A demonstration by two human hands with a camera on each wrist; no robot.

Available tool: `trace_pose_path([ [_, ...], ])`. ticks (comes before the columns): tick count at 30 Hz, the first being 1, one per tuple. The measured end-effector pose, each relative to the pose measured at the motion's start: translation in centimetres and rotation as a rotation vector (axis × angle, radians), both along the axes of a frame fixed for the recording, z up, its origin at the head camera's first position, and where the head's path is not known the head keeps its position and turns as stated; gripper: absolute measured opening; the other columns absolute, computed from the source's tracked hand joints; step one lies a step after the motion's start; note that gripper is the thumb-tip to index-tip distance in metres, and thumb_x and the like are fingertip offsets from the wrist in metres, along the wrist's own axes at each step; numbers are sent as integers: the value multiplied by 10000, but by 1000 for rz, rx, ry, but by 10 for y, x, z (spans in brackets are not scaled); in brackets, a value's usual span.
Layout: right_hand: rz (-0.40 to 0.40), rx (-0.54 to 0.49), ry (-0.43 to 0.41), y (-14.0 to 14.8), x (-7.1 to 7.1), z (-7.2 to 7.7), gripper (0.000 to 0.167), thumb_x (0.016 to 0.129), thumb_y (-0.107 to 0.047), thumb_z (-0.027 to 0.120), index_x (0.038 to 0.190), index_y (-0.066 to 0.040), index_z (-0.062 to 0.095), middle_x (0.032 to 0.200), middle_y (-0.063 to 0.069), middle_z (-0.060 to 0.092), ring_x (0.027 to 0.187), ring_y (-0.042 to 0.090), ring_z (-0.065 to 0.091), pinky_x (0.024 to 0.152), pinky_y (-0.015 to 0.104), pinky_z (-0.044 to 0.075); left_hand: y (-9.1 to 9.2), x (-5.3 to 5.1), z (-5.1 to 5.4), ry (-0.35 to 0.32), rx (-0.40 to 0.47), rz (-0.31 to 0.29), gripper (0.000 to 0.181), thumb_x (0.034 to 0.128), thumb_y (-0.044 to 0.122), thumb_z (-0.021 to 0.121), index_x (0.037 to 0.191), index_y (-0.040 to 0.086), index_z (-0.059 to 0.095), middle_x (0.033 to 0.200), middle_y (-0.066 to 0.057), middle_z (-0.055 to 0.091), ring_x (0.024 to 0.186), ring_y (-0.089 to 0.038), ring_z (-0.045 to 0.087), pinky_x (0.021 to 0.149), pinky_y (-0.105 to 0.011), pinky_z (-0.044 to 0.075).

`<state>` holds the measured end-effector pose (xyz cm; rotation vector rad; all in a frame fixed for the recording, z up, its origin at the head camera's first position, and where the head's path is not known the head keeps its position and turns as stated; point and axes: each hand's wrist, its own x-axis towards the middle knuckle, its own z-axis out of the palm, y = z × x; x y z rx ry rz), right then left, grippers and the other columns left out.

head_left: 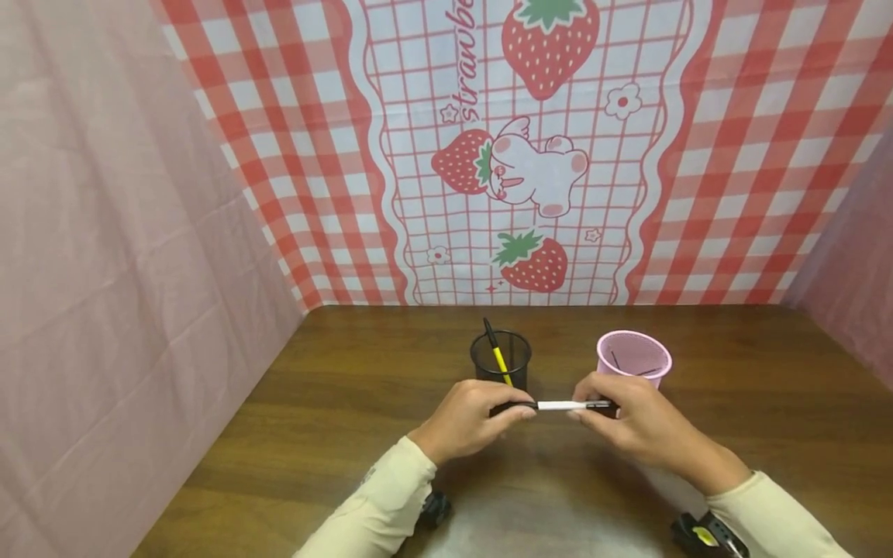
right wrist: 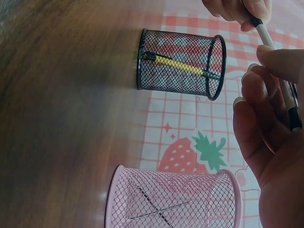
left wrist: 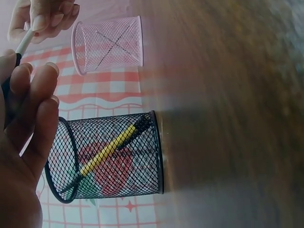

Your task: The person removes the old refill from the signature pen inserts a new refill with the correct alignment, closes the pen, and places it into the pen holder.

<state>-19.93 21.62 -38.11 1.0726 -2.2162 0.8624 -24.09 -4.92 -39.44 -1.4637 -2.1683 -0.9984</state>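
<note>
Both hands hold a white pen with black ends (head_left: 558,405) level above the table. The left hand (head_left: 470,418) pinches its black left end between thumb and fingers; the right hand (head_left: 638,422) pinches its right part, with the dark tip beside the palm. Just behind the left hand stands a black mesh cup (left wrist: 111,156) with a yellow and black pen (left wrist: 107,151) leaning inside. Behind the right hand is a pink mesh cup (right wrist: 175,199), where thin dark sticks lie crossed.
The brown wooden table (head_left: 349,387) extends around both cups. A red and white checked cloth with strawberries (head_left: 314,155) hangs behind it, and a pink cloth (head_left: 125,271) hangs at the left. Dark devices (head_left: 436,509) are strapped at the wrists.
</note>
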Motion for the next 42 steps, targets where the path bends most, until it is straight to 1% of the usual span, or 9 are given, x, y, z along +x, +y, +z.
trace_pose_path([
  [4, 0, -9, 7, 1, 0, -1, 381, 736, -10, 858, 922, -247, 625, 819, -194, 570, 701, 1, 510, 592, 179, 422, 1, -2, 0, 41, -8, 5, 162, 964, 227, 697, 1048, 107, 765, 860, 60, 717, 602, 133, 511, 632, -85, 446],
  [7, -3, -21, 4, 1, 1, -2, 387, 733, -3, 858, 931, -240, 623, 817, -183, 567, 698, 13, 510, 597, 176, 413, 2, -3, 0, 82, -11, 18, 186, 951, 253, 715, 1083, 130, 759, 906, 73, 726, 700, 104, 561, 683, -94, 455],
  [11, -3, -20, -24, -1, 2, -3, 369, 756, -19, 852, 940, -241, 622, 812, -182, 566, 692, 13, 511, 600, 153, 404, 1, -2, -1, 73, 9, 25, 255, 901, 250, 776, 1129, 141, 743, 999, 62, 737, 861, 48, 625, 772, -121, 486],
  [14, -5, -23, -30, -3, 2, -4, 365, 761, -26, 851, 939, -243, 620, 807, -184, 562, 690, 11, 508, 597, 155, 403, 0, 0, -1, 47, 19, 26, 269, 894, 236, 788, 1138, 140, 730, 1035, 53, 731, 918, 21, 642, 822, -144, 495],
  [16, -8, -23, -27, -4, 1, -4, 361, 761, -31, 853, 934, -243, 618, 800, -184, 556, 684, 10, 503, 588, 165, 406, -1, 1, -2, 52, 22, 32, 253, 901, 224, 781, 1133, 138, 726, 1036, 49, 729, 929, 13, 646, 830, -149, 497],
  [21, -20, -9, -34, -5, 2, -3, 351, 771, -50, 854, 928, -253, 615, 793, -190, 551, 677, 5, 498, 568, 192, 421, -1, 1, -4, 92, 27, 40, 260, 898, 206, 785, 1136, 122, 725, 1032, 44, 730, 916, 17, 646, 807, -136, 497],
  [31, -29, -16, -29, -5, 2, -1, 360, 761, -41, 857, 927, -252, 618, 785, -189, 546, 666, 6, 487, 581, 148, 391, 1, -2, 0, 172, 35, 25, 249, 894, 172, 786, 1128, 122, 718, 1038, 48, 721, 914, 30, 638, 801, -115, 486],
  [37, -16, -16, -16, -5, 2, -3, 361, 760, -36, 854, 930, -245, 613, 781, -189, 531, 661, -4, 475, 581, 129, 380, 2, -1, 1, 180, 48, 27, 186, 880, 157, 799, 1049, 106, 744, 940, 55, 731, 773, 62, 596, 702, -84, 460],
  [42, -4, -22, -16, -6, 1, -4, 362, 762, -29, 850, 929, -245, 612, 773, -194, 535, 660, -7, 481, 584, 123, 383, 1, -1, 2, 194, 34, 42, 151, 903, 197, 778, 1026, 114, 752, 897, 74, 728, 692, 84, 540, 642, -65, 424],
])
